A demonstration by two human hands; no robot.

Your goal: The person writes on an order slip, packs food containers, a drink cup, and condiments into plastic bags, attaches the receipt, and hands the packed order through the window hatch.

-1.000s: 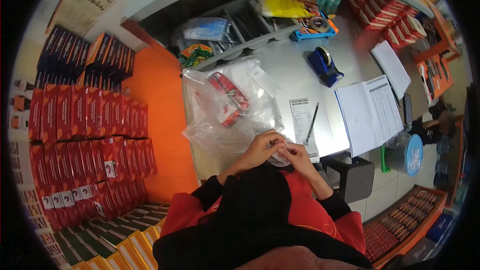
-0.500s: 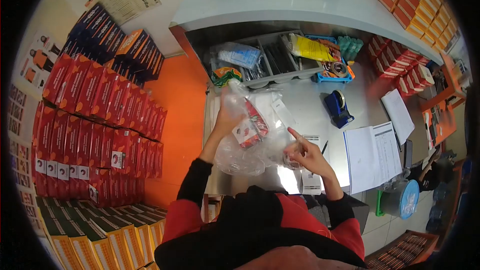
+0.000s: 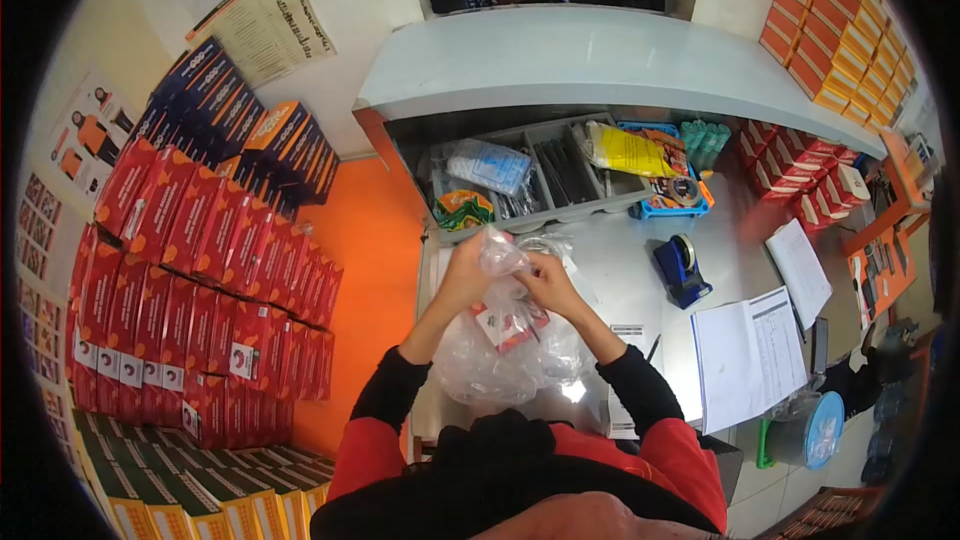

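Note:
A clear plastic bag (image 3: 475, 365) lies crumpled on the metal counter in front of me. Through its film shows a red and white box (image 3: 510, 330), partly hidden by folds and by my hands. At the bag's gathered upper end, my left hand (image 3: 467, 275) is closed around the plastic. Just to its right, my right hand (image 3: 547, 285) pinches the same bunched plastic, with its fingertips partly covered.
Behind the bag stands a grey divided tray (image 3: 590, 202) with packets and plastic bags. A blue tape dispenser (image 3: 682, 270), open papers (image 3: 745, 355) and a pen (image 3: 653, 348) lie to the right. Red boxes (image 3: 165, 310) are stacked at the left.
My right hand has moved up and left from beside the bag to its gathered end, and now grips it. My left hand stays on the plastic. The head view has tilted upward.

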